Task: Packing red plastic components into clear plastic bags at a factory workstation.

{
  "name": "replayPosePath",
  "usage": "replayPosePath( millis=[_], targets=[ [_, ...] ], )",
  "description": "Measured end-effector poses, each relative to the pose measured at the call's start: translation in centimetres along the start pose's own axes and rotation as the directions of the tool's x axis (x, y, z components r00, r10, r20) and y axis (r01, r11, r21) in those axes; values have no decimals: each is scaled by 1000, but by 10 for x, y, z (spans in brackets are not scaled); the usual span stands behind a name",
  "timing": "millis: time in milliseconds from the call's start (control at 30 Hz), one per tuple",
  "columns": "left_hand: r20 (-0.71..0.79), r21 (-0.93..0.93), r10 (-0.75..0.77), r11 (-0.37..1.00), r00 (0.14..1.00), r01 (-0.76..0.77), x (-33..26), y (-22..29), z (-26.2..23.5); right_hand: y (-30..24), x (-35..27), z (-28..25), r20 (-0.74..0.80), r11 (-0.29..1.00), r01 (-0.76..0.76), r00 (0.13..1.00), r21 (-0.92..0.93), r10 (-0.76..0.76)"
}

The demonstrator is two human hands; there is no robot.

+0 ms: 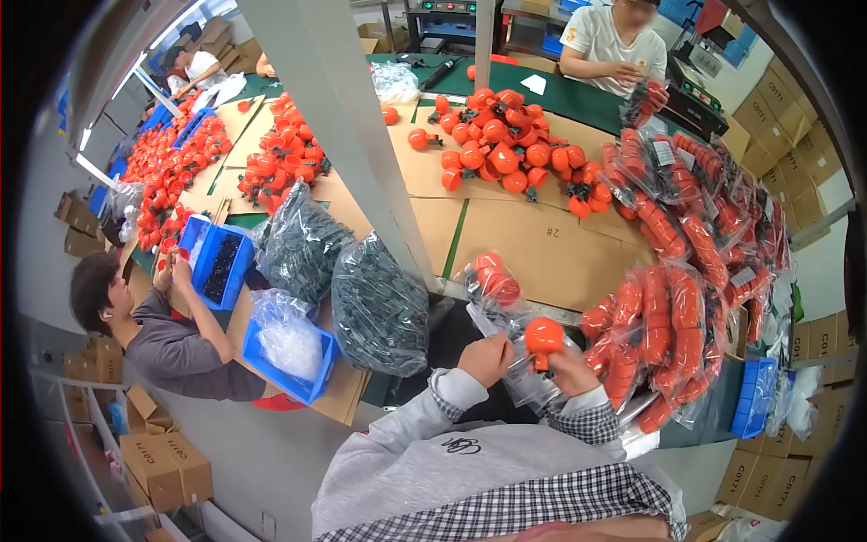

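Observation:
In front of my body, my right hand (574,369) is closed on a round orange plastic part (544,337) with a short dark stem pointing down. My left hand (488,359) is curled into a grip at the edge of a clear plastic bag (524,379), which hangs between both hands. Just beyond them, at the table edge, lies a clear bag of stacked orange parts (495,277). A heap of loose orange parts (506,144) covers the far side of the cardboard.
Filled bags of orange parts (686,226) pile up on the right. A slanted grey post (361,135) rises left of centre, beside sacks of dark pieces (379,307). A blue bin (316,388) holds clear bags. Co-workers sit left and across the table.

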State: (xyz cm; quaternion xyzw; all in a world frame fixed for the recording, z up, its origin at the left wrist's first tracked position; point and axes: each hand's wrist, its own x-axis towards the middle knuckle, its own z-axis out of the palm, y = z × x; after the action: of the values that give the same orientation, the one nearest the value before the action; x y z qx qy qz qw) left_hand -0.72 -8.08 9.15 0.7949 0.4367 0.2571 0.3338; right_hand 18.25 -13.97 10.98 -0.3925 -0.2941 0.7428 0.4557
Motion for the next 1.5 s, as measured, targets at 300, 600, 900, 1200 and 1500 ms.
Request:
replayPosePath(
  millis=[300, 600, 900, 1200, 1500],
  targets=[
    [93, 141, 139, 978, 986, -152, -20, -1, 25, 46, 62, -18, -202, 870, -286, 954, -400, 221],
    [119, 162, 121, 977, 986, -139, -22, 8, 31, 70, 114, -21, -281, 96, -267, 944, -959, -176],
    [75, 61, -55, 997, 996, 51, -2, -31, 6, -65, 119, -105, -164, 609, -117, 986, -784, -22],
    [227, 69, -99, 994, 969, 85, 1, -33, 3, -81, 253, -219, -604, 270, -567, 557, -778, -571],
    [293, 72, -20, 997, 956, -1, 6, -32, 13, -29, 161, -118, -347, 434, 41, 538, -900, -769]
  ],
)
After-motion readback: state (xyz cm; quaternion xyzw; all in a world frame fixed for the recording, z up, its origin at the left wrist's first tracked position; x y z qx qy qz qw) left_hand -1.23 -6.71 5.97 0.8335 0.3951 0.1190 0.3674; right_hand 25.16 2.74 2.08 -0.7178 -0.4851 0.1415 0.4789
